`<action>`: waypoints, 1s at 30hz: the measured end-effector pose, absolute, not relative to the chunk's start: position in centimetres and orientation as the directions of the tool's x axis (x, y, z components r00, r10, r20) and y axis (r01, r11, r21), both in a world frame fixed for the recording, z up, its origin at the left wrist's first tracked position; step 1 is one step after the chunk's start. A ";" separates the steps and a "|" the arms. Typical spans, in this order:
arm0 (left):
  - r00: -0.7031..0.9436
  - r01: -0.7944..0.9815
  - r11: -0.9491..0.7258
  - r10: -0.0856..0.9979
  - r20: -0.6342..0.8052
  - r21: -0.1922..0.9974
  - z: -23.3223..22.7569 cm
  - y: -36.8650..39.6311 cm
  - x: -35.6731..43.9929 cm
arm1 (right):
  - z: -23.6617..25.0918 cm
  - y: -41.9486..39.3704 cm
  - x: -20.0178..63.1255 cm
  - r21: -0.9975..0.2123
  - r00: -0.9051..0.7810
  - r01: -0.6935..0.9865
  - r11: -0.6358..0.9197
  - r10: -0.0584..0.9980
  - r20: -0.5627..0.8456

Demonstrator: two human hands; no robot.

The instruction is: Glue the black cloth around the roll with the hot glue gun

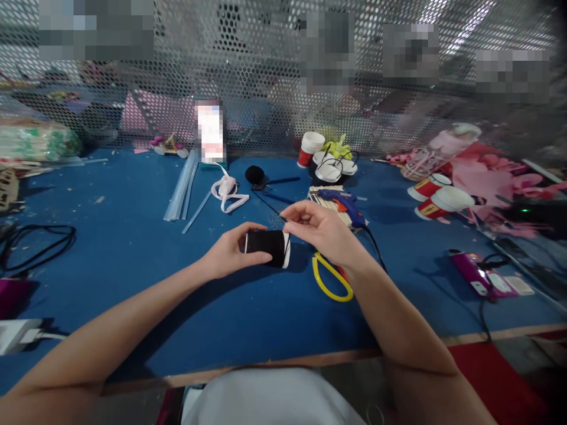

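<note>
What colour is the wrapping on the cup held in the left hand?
Black, with white rim showing, on the paper cup; head view.

Pixelated grey patches [95, 29] blot out parts of the perforated metal screen [248, 71], and another hides the upright phone's display [209, 133]. The left hand [233, 251] covers part of the black cylindrical cup [268, 247]. The right hand [325, 230] conceals most of the yellow looped tube [330, 280]. The frame's left edge cuts off the white charger block [15, 333].

At frame centre a cup [267, 247] lies sideways between the left hand [230, 252] and right hand [325, 229]; a glue gun [343, 205] sits just behind, paper cups [436, 196] at right.
</note>
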State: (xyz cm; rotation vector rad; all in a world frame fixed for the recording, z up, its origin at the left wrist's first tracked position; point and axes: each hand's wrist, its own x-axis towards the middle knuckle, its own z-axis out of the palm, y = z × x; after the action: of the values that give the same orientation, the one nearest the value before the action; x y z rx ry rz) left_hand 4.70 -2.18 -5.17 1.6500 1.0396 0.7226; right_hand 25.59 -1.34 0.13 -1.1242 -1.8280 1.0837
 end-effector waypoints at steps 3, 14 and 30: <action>0.469 0.261 -0.041 0.879 -0.089 0.965 -5.0 -2.2 4.7 | 0.3 -1.2 25.7 -0.922 -0.347 0.291 0.256 0.926 0.147; 0.495 0.352 -0.198 0.869 -0.003 0.915 -4.7 -2.7 4.6 | -1.4 -0.2 25.7 -0.933 -0.296 0.286 0.218 0.946 0.131; 0.585 0.303 -0.763 0.622 0.521 0.571 -4.7 -2.7 4.5 | -1.6 0.0 26.1 -0.923 -0.370 0.332 0.194 0.927 0.061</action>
State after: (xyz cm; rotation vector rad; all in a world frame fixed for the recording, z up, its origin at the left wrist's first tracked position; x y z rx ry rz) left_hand 4.49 -2.72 -4.68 2.3931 0.7417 1.0218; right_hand 26.06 -0.01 -1.55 -1.1792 -1.8204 1.1657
